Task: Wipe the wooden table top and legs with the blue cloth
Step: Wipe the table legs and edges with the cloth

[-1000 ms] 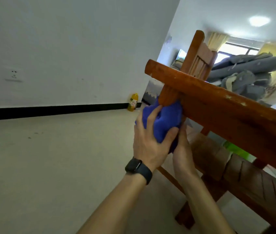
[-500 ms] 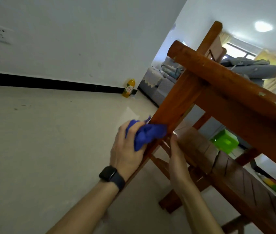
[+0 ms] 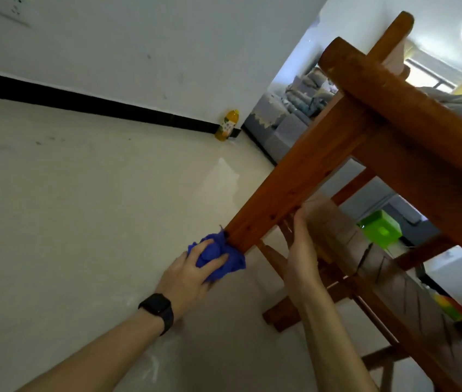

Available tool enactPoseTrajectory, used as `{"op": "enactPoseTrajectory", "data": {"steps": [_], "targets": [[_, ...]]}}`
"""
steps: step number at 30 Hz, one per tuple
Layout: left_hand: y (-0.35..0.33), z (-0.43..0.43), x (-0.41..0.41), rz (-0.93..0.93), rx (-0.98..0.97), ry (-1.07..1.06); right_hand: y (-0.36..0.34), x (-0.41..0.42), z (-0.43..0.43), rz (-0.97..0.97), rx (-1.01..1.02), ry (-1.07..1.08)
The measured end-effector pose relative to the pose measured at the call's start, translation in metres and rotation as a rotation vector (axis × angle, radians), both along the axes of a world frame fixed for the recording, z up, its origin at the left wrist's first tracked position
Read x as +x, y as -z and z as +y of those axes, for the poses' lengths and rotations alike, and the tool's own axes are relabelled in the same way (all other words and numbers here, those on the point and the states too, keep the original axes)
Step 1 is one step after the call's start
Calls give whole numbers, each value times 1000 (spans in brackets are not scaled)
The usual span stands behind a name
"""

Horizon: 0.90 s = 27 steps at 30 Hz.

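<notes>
A reddish wooden table (image 3: 411, 108) fills the right side, seen from low down. Its near leg (image 3: 289, 182) slants from the top's corner to the floor. My left hand (image 3: 193, 275), with a black watch on the wrist, is shut on the bunched blue cloth (image 3: 218, 256), which is wrapped around the foot of that leg. My right hand (image 3: 300, 247) lies flat with its fingers stretched, against the inner side of the same leg, a little higher than the cloth. It holds nothing.
A wooden bench (image 3: 380, 267) stands under the table, right of my right hand. A yellow bottle (image 3: 227, 125) stands by the wall's black skirting. A grey sofa (image 3: 286, 123) and a green box (image 3: 380, 230) lie beyond. Pale tiled floor (image 3: 82, 207) spreads to the left.
My left hand has slid the blue cloth down the leg, from just under the table top to its foot. My right hand followed downward along the inner side.
</notes>
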<state>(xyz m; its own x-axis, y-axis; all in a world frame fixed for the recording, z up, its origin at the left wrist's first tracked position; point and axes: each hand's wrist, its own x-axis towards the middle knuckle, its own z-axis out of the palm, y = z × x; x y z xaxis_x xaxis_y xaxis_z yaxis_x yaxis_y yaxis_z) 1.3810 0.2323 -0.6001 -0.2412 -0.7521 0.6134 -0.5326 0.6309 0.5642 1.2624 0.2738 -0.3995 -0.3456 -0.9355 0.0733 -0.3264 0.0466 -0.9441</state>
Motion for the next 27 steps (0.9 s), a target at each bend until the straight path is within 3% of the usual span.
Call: {"op": "enactPoseTrajectory", "data": {"steps": [7, 16, 20, 24, 27], "targets": [[-88, -5, -30, 169, -111, -18, 28, 6, 3, -76, -104, -58], [28, 11, 7, -203, 3, 74, 68, 12, 29, -21, 16, -128], [-4, 6, 7, -132, 32, 74, 71, 14, 30, -69, 3, -170], [-64, 8, -31, -2, -90, 3, 69, 9, 35, -209, -28, -167], [-52, 5, -37, 11, -51, -20, 69, 7, 37, -252, -5, -157]]}}
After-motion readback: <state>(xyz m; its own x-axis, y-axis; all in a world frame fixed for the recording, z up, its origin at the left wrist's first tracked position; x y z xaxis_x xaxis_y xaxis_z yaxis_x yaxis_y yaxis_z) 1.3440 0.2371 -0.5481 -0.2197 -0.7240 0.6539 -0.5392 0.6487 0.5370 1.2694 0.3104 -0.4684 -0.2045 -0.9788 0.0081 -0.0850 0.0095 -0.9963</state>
